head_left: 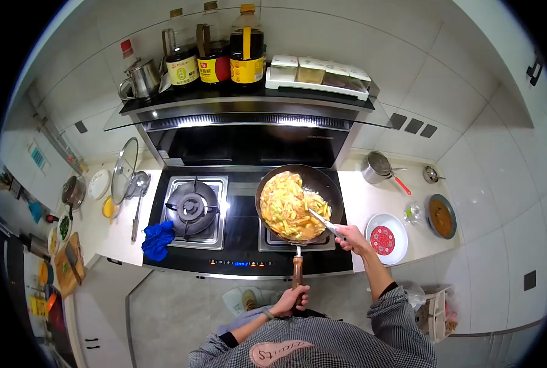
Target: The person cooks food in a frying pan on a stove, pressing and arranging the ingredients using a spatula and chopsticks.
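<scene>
A dark frying pan (330,191) sits on the right burner, its wooden handle pointing toward my body. My left hand (290,300) is closed around the end of that handle. Yellow and pale green food pieces (286,205) in a reddish sauce fill much of the pan. In my right hand (352,238) is a metal spatula (322,221), held by its handle over the pan's right side. Its tip reaches into the food, so the shape of its head is partly hidden.
A blue cloth (158,241) lies beside the left burner (192,207). On the right counter stand a white bowl (398,251) with a red pattern, a saucepan (378,167) and a dish of brown sauce (441,216). A ladle (140,183) and glass lid (124,170) are left. Bottles (214,52) line the hood shelf.
</scene>
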Tool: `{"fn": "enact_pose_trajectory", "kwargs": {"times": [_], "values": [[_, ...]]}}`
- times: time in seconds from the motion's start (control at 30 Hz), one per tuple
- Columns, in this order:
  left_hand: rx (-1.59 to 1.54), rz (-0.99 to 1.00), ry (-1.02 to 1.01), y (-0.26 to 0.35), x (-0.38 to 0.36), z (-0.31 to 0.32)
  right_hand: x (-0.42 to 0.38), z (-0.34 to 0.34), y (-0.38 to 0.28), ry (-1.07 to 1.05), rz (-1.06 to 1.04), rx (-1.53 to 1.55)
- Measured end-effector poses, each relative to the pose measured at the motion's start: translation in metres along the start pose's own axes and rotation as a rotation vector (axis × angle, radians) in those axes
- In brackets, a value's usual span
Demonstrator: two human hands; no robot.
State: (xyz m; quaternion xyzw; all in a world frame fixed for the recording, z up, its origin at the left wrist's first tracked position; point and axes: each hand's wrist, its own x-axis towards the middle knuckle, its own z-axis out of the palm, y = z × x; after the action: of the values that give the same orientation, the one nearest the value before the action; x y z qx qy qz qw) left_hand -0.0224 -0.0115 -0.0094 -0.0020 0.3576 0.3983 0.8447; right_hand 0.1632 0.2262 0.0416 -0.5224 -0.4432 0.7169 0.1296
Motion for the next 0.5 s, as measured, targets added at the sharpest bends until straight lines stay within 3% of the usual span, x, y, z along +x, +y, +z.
{"fn": "enact_pose_trajectory", "kwargs": {"times": [0.1,0.17,0.2,0.27,0.3,0.5], "values": [[-0.006,0.002,0.014,0.001,-0.002,0.004,-0.032,0.019,-0.004,0.041,-0.115,-0.114],[-0.016,-0.004,0.000,0.003,-0.002,0.005,-0.047,0.021,-0.001,0.157,-0.322,-0.477],[-0.024,-0.006,-0.015,0.002,-0.002,0.005,-0.057,0.022,0.001,0.160,-0.317,-0.475],[-0.036,-0.021,-0.036,0.000,0.002,0.000,-0.077,0.023,0.006,0.311,-0.606,-0.847],[-0.032,-0.030,-0.035,0.001,0.002,0.000,-0.085,0.023,0.012,0.313,-0.738,-0.844],[-0.004,-0.038,-0.022,0.003,-0.002,0.006,-0.171,0.029,-0.007,0.441,-0.751,-1.313]]}}
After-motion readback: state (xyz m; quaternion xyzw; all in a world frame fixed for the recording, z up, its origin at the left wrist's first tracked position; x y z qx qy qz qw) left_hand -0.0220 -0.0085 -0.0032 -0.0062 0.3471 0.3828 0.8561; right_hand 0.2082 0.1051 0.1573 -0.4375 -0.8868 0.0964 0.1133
